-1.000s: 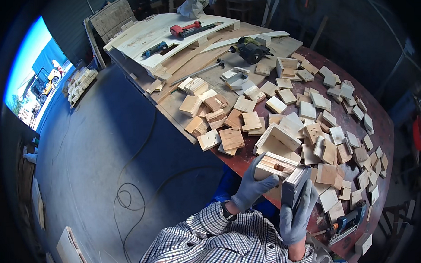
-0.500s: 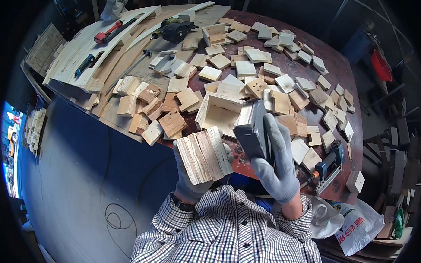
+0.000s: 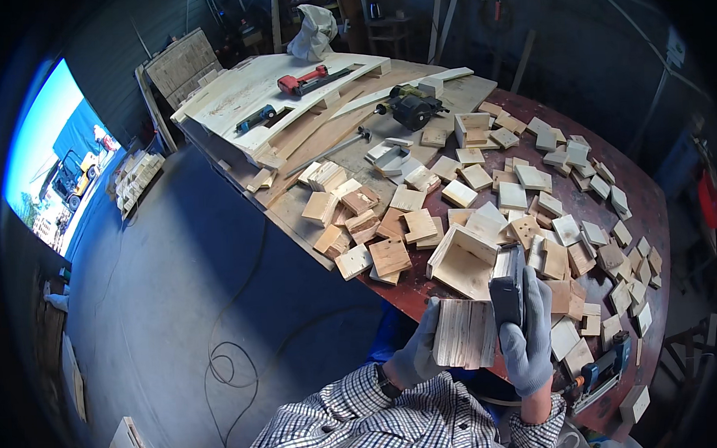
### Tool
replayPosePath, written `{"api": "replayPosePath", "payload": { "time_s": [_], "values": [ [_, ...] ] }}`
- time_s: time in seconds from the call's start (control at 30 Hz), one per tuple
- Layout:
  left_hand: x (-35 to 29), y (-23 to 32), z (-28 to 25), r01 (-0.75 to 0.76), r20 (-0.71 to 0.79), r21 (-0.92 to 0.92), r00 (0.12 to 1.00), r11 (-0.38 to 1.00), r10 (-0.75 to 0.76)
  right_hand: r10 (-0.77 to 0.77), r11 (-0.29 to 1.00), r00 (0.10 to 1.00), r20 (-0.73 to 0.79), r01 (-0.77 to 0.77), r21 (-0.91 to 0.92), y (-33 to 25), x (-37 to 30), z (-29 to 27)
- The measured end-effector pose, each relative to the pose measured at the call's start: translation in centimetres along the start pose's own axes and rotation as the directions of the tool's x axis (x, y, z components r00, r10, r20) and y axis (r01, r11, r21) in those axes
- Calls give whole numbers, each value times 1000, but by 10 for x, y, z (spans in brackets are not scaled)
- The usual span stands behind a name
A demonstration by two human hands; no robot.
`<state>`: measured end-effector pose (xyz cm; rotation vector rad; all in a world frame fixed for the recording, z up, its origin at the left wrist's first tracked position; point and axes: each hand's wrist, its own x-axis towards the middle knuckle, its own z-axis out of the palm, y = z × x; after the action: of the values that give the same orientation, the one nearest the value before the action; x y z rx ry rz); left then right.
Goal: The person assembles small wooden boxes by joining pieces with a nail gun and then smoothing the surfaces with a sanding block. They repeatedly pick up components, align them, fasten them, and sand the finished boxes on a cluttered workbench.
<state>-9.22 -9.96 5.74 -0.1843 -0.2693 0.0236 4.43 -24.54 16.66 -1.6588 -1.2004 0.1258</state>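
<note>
My left hand (image 3: 417, 358), in a grey glove, is closed round a stack of wooden boards (image 3: 463, 335) whose layered rough edges face up. My right hand (image 3: 530, 340), gloved too, holds a dark grey block (image 3: 506, 298) upright beside the stack's right side. The block has a pale wooden layer along it; its exact kind is not clear. Whether block and stack touch, I cannot tell. Just beyond my hands an open wooden box (image 3: 453, 273) lies on the dark red table (image 3: 412, 299).
Many small wooden blocks (image 3: 390, 257) are scattered over the table. A red nail gun (image 3: 304, 81), a blue tool (image 3: 256, 118) and a black-and-yellow power tool (image 3: 414, 109) lie at the back. Another blue tool (image 3: 604, 371) sits at right. A cable (image 3: 236, 378) coils on the floor.
The view has swung left, so the table appears farther right and the bright doorway shows more. My left hand's stack is now closer to the dark block. Both hands keep their hold.
</note>
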Motion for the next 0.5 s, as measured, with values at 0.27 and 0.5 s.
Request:
{"api": "replayPosePath", "payload": {
  "time_s": [0.27,0.5],
  "values": [
    [12,15,6,92,-286,759,937,644,203,-143,972,987,74,154,-177,9,-32,-1],
    [-5,-2,-37,83,-275,776,937,625,217,169,979,972,-163,-146,144,46,23,-5]
  ]
}}
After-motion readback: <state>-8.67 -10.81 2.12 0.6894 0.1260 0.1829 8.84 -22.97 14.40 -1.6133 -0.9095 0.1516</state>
